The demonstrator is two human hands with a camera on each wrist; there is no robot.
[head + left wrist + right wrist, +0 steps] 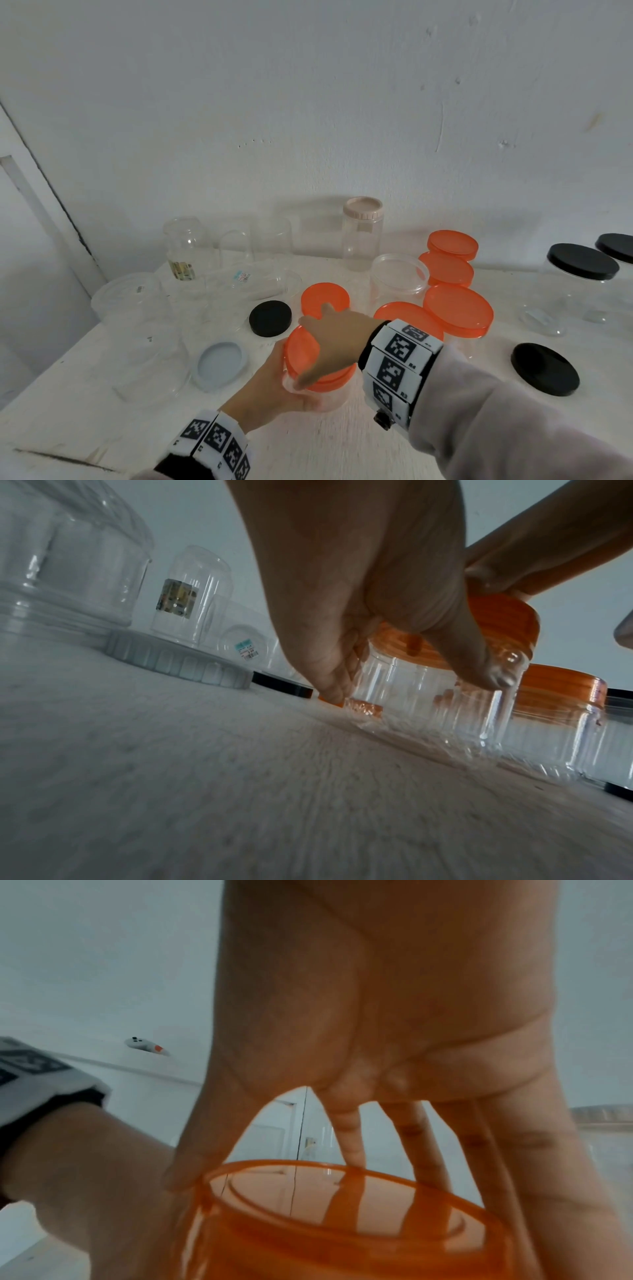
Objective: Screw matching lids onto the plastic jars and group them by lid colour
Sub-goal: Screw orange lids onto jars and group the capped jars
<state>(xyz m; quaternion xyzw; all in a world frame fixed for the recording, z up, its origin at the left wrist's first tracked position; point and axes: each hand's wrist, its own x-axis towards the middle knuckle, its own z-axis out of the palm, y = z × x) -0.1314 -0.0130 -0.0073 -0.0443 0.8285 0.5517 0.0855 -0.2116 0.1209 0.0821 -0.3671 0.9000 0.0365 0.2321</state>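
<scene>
A small clear ribbed jar (329, 399) stands near the table's front, and my left hand (270, 387) grips its side from the left. An orange lid (305, 356) sits on its mouth, slightly tilted. My right hand (329, 342) lies over the lid from above, thumb and fingers curled round its rim. In the left wrist view my left hand (359, 615) wraps the jar (428, 696) under the orange lid (500, 620). The right wrist view shows my right hand (377, 1042) spread over the lid (342, 1213).
A loose orange lid (325, 298), a black lid (270, 318) and a grey lid (221, 365) lie just beyond. Orange-lidded jars (459, 315) cluster right, by an open jar (399, 277). Another black lid (544, 368), black-lidded jars (582, 263), a beige-lidded jar (363, 233). Clear lidless jars (140, 335) crowd the left.
</scene>
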